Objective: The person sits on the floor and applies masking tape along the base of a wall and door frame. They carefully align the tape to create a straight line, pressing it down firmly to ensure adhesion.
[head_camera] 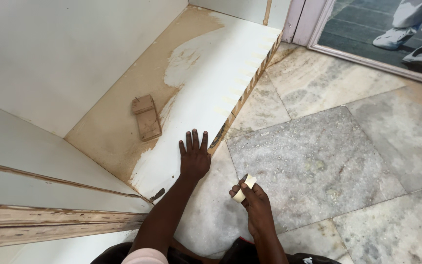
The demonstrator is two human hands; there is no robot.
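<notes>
Left hand (194, 156) flat, fingers spread, pressing white panel (206, 93) near its floor-side edge; I judge it steadies panel. Right hand (256, 205) pinches tape roll (244, 187) above stone floor (328, 161), just right. Tape strips (242, 83) line panel edge. Wood block (146, 117) lies far left.

Cabinet base panel (206, 83): white laminate, smooth, matt; far side smeared with dried tan adhesive, patchy and dull. Front edge (242, 98) shows raw plywood with strips of pale paper tape. Small wood block (146, 118): bare, unfinished. Floor (318, 161): grey-white marble slabs, mottled, dusty, low sheen. Roll of masking tape (244, 187) in right hand (257, 210): cream paper, matt.
</notes>
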